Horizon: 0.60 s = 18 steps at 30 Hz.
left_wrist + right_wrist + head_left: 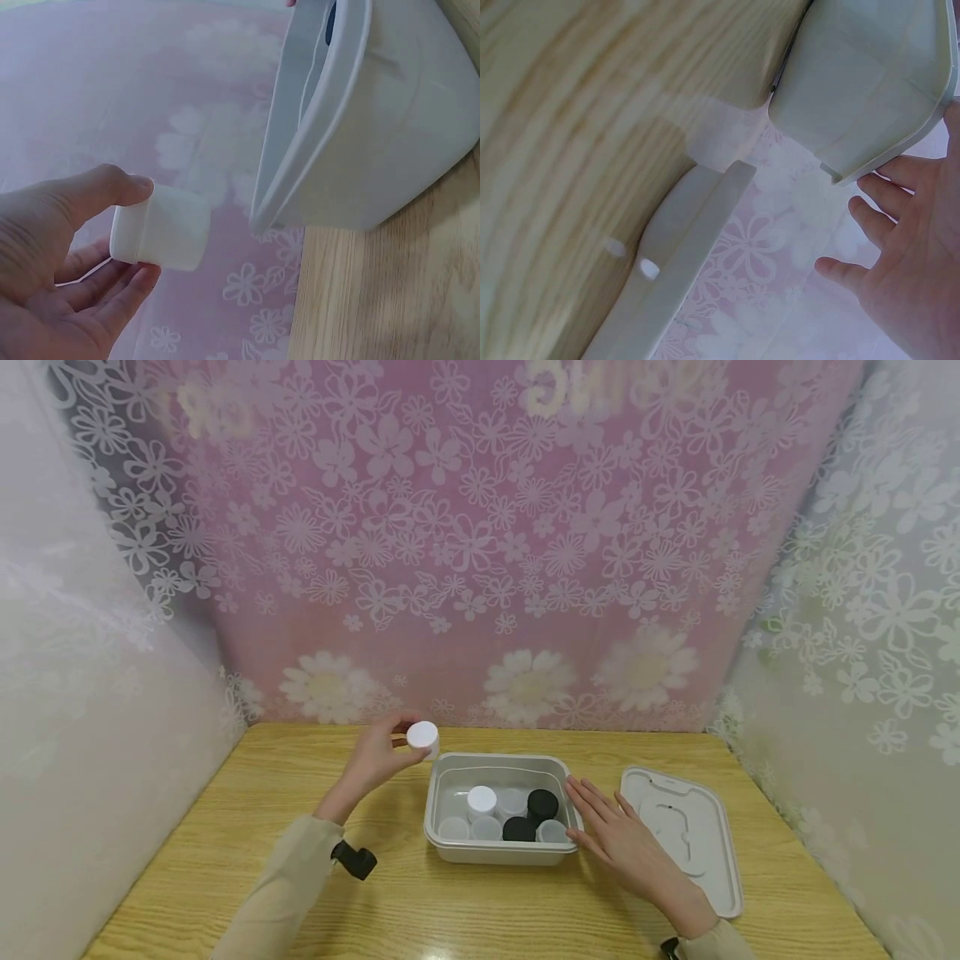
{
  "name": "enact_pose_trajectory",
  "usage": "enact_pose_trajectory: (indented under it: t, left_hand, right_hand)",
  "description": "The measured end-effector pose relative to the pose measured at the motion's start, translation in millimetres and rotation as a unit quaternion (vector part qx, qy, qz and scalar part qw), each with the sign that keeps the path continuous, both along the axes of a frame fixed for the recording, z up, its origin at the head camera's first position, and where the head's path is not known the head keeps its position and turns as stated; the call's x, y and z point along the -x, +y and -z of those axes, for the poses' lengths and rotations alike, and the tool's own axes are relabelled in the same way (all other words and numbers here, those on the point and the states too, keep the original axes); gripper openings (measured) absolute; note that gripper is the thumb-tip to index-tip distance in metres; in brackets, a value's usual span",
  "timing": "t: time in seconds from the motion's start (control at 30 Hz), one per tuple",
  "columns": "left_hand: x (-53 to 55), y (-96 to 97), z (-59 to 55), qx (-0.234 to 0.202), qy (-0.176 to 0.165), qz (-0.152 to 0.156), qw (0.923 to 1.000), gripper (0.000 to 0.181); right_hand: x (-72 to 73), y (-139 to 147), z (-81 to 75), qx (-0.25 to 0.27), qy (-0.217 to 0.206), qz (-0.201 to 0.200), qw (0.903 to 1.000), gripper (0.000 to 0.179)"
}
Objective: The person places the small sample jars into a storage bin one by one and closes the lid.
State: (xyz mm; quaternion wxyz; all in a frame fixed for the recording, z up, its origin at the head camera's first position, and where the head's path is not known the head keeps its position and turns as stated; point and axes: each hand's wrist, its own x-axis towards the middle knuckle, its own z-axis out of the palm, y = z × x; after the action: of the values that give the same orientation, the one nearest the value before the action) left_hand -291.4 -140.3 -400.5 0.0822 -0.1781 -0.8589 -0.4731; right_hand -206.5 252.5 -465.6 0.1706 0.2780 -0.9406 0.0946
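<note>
My left hand (pixel 378 750) pinches a small white lidded jar (pixel 423 739) between thumb and fingers, just beyond the back left corner of a light grey plastic bin (pixel 504 854). In the left wrist view the jar (pixel 166 227) lies sideways, its lid end towards the palm. Inside the bin sit a white-lidded jar (pixel 482 802), two black-lidded jars (pixel 542 805) and several translucent ones (pixel 486 828). With fingers extended, my right hand (pixel 622 843) rests against the bin's right rim; in the right wrist view the fingertips are right at that rim (pixel 889 159).
The bin's grey lid (pixel 712 835) lies on the wooden table (pixel 360 910) to the right, partly behind my right hand. Floral cloth (pixel 465 568) hangs behind the table's back edge, with pale patterned sheets (pixel 862 693) on both sides.
</note>
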Motion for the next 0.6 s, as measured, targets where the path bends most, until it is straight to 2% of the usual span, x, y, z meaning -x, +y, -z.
enact_pose_trajectory:
  t: [0.17, 0.3, 0.6]
  left_hand:
    - [-3.1, 10.2, -0.2, 0.020, -0.007, 0.034, 0.9992, 0.048]
    - [-3.8, 15.7, 1.3, 0.029, -0.011, 0.077, 0.9966, 0.047]
    - [-0.1, 19.7, 7.9, 0.072, -0.016, 0.179, 0.9810, 0.045]
  right_hand:
    - [-0.1, 0, -0.2, 0.000, 0.000, 0.001, 1.0000, 0.066]
    - [-0.2, 0, -0.6, -0.001, -0.001, 0.002, 1.0000, 0.067]
    - [-0.5, 0, -1.0, -0.001, -0.004, 0.004, 1.0000, 0.067]
